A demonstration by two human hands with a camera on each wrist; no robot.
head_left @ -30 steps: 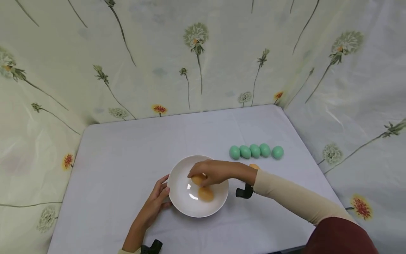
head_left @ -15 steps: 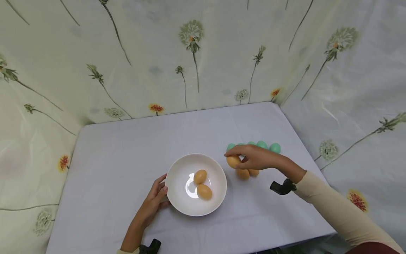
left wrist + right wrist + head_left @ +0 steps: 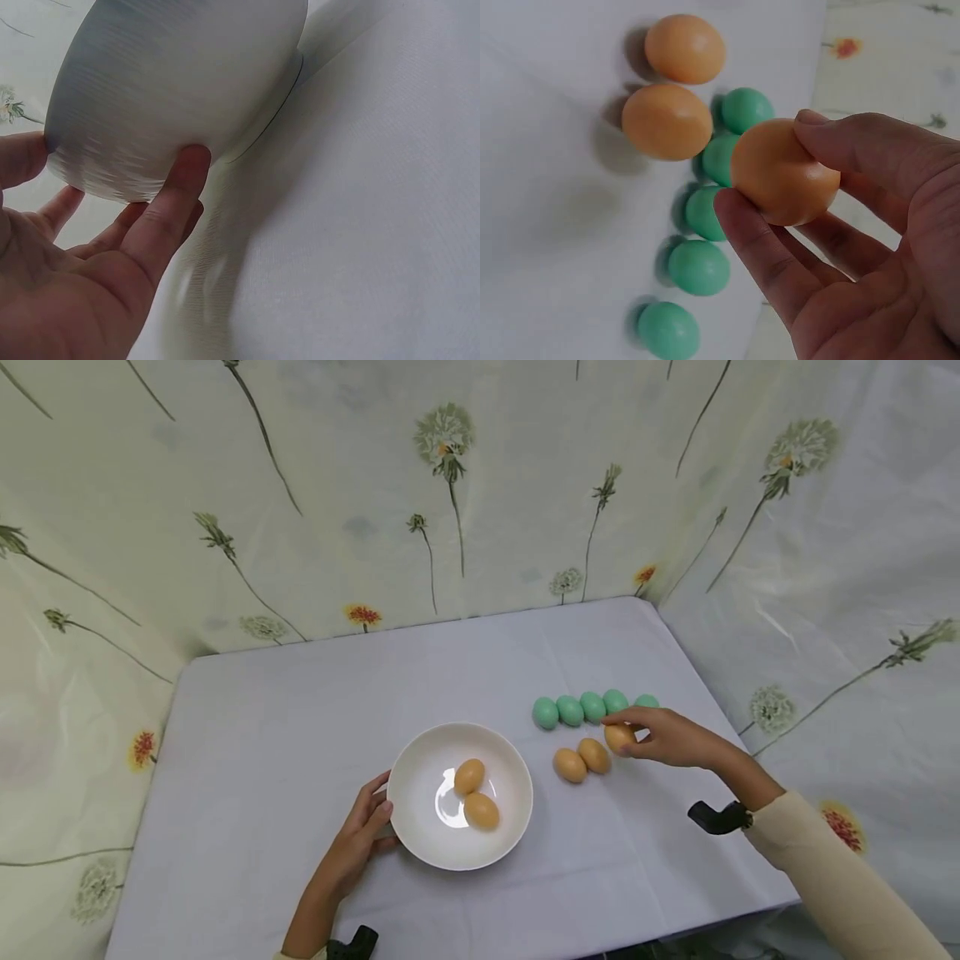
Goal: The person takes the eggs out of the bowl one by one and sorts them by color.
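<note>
A white bowl (image 3: 420, 835) stands on the table, with two orange-brown eggs (image 3: 469, 776) inside touching each other. My left hand (image 3: 358, 835) grips its left side, thumb by the rim and fingers against the outer wall; the left wrist view shows these fingers (image 3: 161, 210) on the bowl's side (image 3: 172, 82). To the right, my right hand (image 3: 667, 739) pinches another orange-brown egg (image 3: 784, 172) between thumb and fingers, above the cloth. Two more orange-brown eggs (image 3: 570, 765) lie just left of it, close together. Behind them is a row of several green eggs (image 3: 570, 711), the rightmost partly hidden by the right hand.
A white cloth covers the table (image 3: 300, 718). Its back edge meets a flower-patterned curtain (image 3: 322, 527), which also hangs along both sides. The table's front edge shows at the lower right, near the right sleeve (image 3: 840, 868). Each wrist wears a black camera mount (image 3: 720, 818).
My right hand has left the bowl and moved right, carrying an egg past the two on the cloth. The left hand keeps its place on the bowl. The whole view has shifted slightly.
</note>
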